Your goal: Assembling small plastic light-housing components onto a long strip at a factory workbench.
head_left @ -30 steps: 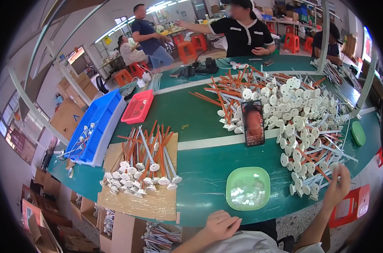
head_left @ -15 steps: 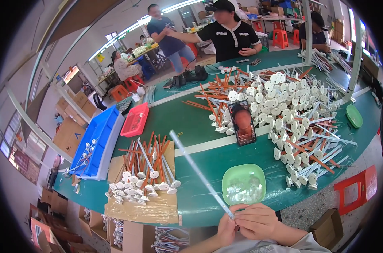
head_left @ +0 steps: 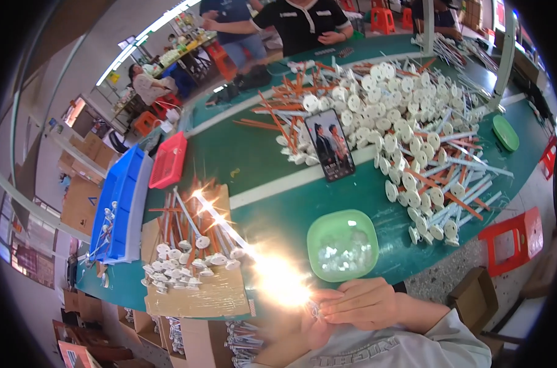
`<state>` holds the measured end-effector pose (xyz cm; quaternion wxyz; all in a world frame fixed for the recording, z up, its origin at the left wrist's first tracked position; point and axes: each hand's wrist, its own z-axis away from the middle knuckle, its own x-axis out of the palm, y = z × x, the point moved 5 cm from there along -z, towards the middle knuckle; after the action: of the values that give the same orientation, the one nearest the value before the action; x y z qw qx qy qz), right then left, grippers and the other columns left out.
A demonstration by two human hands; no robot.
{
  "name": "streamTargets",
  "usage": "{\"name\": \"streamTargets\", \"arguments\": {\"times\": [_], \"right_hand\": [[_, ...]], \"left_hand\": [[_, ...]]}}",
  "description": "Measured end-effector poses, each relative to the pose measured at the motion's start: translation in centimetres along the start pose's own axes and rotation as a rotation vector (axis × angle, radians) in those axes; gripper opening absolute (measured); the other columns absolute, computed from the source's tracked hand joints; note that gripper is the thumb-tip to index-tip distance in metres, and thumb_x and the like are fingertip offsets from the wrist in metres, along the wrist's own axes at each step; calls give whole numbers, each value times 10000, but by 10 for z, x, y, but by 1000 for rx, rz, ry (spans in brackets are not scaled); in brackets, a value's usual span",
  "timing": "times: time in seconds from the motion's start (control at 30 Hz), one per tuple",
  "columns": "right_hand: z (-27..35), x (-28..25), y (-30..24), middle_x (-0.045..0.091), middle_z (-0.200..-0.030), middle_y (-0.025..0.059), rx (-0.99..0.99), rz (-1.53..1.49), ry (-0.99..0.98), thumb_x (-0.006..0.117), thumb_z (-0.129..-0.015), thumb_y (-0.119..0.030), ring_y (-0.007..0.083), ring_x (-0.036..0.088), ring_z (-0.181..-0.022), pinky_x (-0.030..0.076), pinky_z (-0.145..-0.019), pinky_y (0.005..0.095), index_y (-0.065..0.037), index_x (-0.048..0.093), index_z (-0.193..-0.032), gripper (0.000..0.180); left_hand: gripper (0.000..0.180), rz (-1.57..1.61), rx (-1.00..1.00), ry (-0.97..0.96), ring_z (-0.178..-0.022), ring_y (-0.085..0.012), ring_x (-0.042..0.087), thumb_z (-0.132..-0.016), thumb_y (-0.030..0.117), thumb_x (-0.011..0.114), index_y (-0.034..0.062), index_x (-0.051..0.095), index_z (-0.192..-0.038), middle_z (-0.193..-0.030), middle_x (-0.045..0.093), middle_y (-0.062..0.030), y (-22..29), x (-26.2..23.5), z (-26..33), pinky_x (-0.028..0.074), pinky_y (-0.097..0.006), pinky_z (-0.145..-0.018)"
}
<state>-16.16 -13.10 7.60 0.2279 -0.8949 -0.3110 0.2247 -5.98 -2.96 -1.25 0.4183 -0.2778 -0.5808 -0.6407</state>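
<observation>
Both hands meet at the near edge of the bench, pinching the near end of a long, thin light strip. The strip slants away to the far left and blazes white-yellow, its glare hiding much of its near half. My left hand is closed around the lower end, partly behind the right fingers. My right hand is closed with its fingertips on the same end, where a small clear-whitish piece shows. Just beyond my hands stands a green bowl of small clear pieces.
Strips with white round discs lie on cardboard at left and in a large pile at right. A phone leans on the pile. Blue tray, red basket and green dish stand around. People are across the bench.
The strip was dull and unlit before; now it shines brightly. My view has tilted down and shifted, and the phone's screen picture differs. Both hands keep their grip.
</observation>
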Motion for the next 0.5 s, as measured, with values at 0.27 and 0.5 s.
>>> {"name": "streamTargets", "arguments": {"times": [0.27, 0.5], "right_hand": [[-9, 9, -7, 752, -964, 177, -53, 61, 120, 612, -757, 58, 260, 737, -872, 574, -765, 365, 16, 772, -921, 233], [-16, 0, 2, 745, -1018, 169, -68, 5, 10, 614, -781, 87, 267, 739, -893, 577, -745, 376, 20, 767, -921, 218]], "left_hand": [[555, -311, 122, -326, -1184, -208, 567, -970, 308, 623, 11, 378, -1370, -1296, 540, -140, 25, 13, -7, 477, -359, -1002], [702, -522, 58, -181, -1164, -238, 586, -915, 296, 695, -3, 354, -1450, -1335, 534, -158, 46, 14, -6, 488, -389, -989]]}}
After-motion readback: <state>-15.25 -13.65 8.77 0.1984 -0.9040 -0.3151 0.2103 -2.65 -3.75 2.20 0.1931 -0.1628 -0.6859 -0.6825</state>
